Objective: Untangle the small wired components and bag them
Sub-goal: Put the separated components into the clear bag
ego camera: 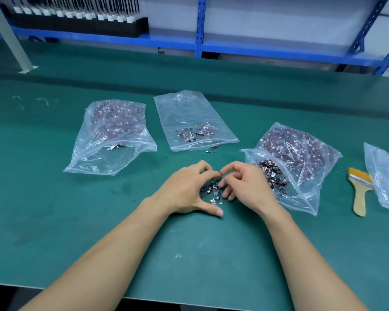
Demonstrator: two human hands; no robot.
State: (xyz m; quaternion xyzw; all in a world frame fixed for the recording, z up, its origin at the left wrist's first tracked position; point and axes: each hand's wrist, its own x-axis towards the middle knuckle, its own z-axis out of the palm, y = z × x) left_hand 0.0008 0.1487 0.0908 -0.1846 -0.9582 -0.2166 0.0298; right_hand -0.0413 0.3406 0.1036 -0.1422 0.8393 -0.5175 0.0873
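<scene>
Tangle of wired parts (209, 191): on the green table (189, 254), near the front middle, enclosed between both hands.
Left hand (184, 189): curled round the tangle from the left; fingers arched over its far side, thumb (217, 211) flat on the table along its near side.
Right hand (245, 185): fingers bent, tips against the right edge of the tangle; forefinger tip meeting the left forefinger tip above it. Grasp on a wire: cannot tell.
Right bag (301, 158): clear plastic, just beside the right hand, mouth open toward the person, heavily filled with the same parts.
Middle bag (193, 120): beyond the hands, apart from them, few parts inside.
Left bag (112, 135): further left, well filled at its far end.
Brush (359, 191): right of the right bag, partly under another clear bag (386, 176).
</scene>
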